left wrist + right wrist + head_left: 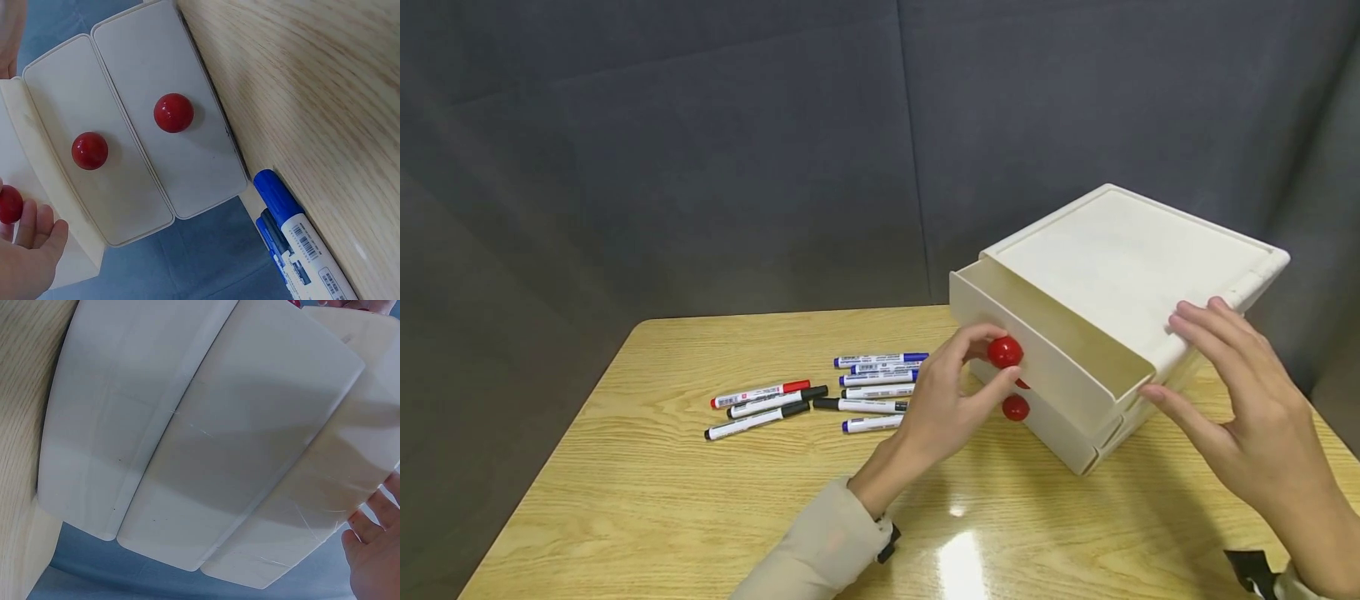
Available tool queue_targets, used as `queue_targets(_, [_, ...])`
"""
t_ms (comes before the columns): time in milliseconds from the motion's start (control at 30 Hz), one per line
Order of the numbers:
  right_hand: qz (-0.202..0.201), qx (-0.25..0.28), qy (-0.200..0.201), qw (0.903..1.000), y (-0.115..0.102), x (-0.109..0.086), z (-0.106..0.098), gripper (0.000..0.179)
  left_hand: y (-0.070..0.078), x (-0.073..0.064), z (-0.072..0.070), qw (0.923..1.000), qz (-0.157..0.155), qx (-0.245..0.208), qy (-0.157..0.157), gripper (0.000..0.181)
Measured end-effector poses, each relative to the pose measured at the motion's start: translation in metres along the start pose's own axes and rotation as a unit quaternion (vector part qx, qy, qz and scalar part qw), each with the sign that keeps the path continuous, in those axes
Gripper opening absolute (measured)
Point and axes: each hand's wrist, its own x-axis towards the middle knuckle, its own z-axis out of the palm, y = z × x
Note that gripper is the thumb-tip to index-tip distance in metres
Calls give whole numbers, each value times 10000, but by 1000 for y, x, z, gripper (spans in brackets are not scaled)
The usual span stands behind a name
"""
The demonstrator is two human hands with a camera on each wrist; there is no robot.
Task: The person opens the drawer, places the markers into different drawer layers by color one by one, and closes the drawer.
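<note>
A white three-drawer cabinet (1135,250) stands on the table at the right, angled in the head view. Its top drawer (973,304) is pulled partway out, and the part of its inside that shows is bare. My left hand (940,408) pinches the red round knob (1004,352) of that drawer between thumb and fingers. The two lower drawers are closed; their red knobs, the middle one (89,150) and the bottom one (174,113), show plainly in the left wrist view. My right hand (1255,408) rests on the cabinet's near right top edge, fingers spread.
Several white-bodied markers lie left of the cabinet: a red-capped marker (760,394) and black-capped ones in one group, blue- and black-capped ones (876,406) in another. The wooden table (647,500) ends at a dark grey curtain (737,167) behind.
</note>
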Motion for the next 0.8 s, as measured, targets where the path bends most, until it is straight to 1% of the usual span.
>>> queue_targets(267, [28, 38, -9, 10000, 0, 0, 0, 76, 1, -5, -6, 10000, -17, 44, 74, 34])
queue_targets(633, [-2, 40, -32, 10000, 0, 0, 0, 77, 6, -13, -13, 9991, -328, -252, 99, 36])
queue_targets(800, [10, 52, -57, 10000, 0, 0, 0, 78, 7, -15, -16, 9991, -355, -179, 158, 36])
